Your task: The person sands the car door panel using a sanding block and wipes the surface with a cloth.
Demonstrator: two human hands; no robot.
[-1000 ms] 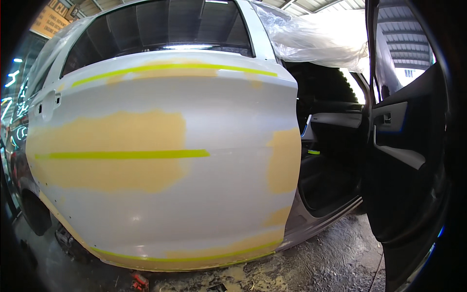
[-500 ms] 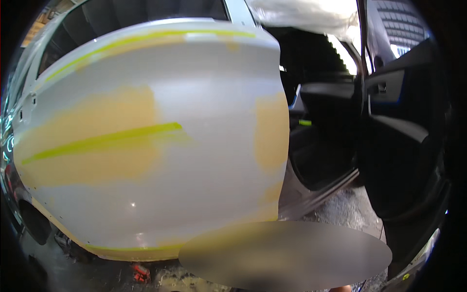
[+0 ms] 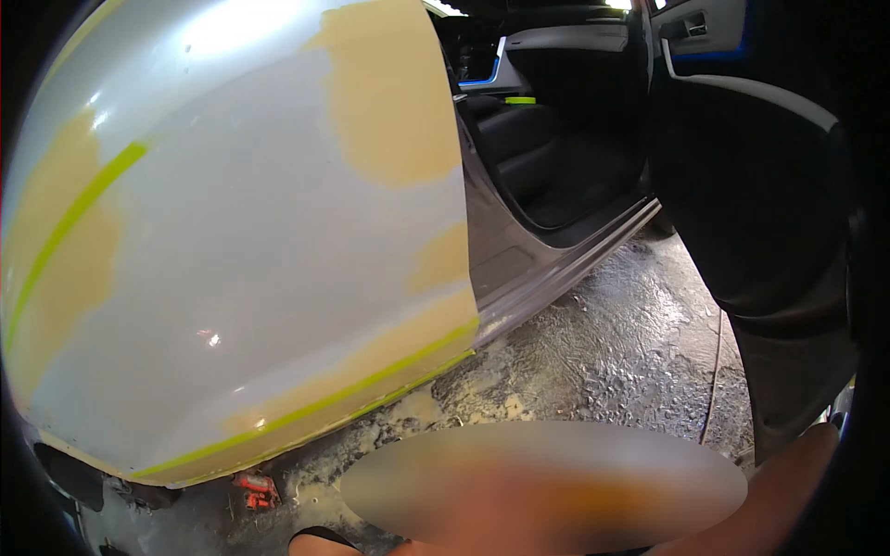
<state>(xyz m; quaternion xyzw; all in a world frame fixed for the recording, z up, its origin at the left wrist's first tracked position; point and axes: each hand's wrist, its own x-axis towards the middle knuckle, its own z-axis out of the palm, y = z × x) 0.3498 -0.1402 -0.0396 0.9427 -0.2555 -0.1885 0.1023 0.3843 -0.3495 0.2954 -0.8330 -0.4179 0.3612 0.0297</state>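
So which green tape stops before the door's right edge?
The left strip, across the left yellow patch; it ends partway, while the bottom strips reach that edge.

Passable over floor (image 3: 612, 306) and sill (image 3: 575, 264) toward seat (image 3: 524, 139). Blocked at left by pale rear door (image 3: 250, 213), at right by open front door (image 3: 751, 213). Obstructed below rear door by red object (image 3: 257, 492) on floor; crossed near front door by thin cord (image 3: 714, 380).
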